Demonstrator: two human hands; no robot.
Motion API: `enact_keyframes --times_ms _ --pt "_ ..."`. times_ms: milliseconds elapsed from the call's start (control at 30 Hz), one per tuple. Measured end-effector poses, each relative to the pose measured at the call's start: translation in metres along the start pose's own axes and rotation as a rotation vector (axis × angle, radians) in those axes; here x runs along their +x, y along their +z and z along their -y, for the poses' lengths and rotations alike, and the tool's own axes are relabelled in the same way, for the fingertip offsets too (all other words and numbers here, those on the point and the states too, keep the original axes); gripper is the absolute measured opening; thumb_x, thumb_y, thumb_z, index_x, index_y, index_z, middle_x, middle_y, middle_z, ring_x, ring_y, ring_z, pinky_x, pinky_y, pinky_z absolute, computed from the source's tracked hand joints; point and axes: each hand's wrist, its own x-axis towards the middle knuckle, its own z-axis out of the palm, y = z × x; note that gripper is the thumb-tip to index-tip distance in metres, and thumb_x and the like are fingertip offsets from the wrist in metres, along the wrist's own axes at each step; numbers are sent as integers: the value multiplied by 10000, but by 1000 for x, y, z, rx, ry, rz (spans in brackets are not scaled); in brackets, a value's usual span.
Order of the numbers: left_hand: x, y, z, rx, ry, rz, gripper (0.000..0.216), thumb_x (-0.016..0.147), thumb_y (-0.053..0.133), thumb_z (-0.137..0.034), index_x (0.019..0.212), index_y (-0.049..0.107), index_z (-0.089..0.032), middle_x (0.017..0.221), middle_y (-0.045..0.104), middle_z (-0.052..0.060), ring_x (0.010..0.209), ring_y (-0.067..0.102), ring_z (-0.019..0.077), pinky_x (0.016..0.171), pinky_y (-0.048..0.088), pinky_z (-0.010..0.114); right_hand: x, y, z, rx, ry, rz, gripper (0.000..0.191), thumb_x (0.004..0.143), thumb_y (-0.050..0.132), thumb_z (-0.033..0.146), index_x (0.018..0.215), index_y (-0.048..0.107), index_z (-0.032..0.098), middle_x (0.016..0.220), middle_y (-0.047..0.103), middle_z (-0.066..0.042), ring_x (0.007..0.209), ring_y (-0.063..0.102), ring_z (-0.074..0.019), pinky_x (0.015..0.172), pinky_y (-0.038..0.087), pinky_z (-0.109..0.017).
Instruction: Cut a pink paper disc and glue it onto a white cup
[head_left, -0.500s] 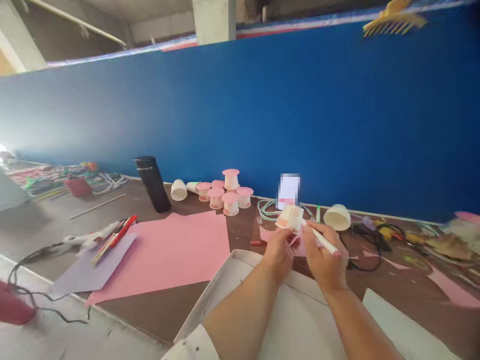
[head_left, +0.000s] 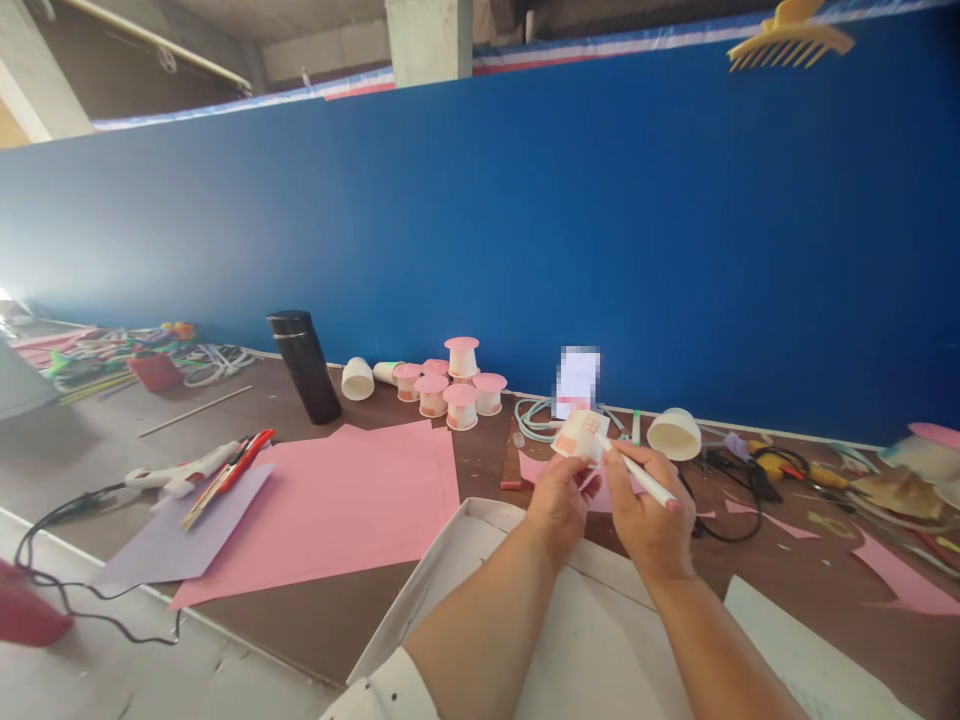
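clearly, the left hand [head_left: 559,498] has its fingers clamped on a paper cup [head_left: 574,434]; the right hand [head_left: 654,510] pinches a white marker [head_left: 648,481], tip beside the cup's drawn window.

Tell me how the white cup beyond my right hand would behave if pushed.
The cup is round and lies on its side, so it may well roll. Its rim looks thin, so it is probably light and easily dented.

A big blue wall [head_left: 525,230] stands along the back edge of the brown desk [head_left: 322,615]. A pale post [head_left: 429,45] rises behind it. The wall's left side looks bright. Pale floor [head_left: 97,680] shows past the front edge
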Motion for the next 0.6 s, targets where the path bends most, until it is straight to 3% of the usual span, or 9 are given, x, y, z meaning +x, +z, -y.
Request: enact_keyframes --times_ms 600 --pt "-2 2 -2 3 -8 -10 230 572 800 -214 757 663 -201 910 674 32 879 559 169 833 404 297 0 1 0 -19 33 -3 155 903 612 285 953 696 165 959 755 -120 959 706 -262 866 546 -376"
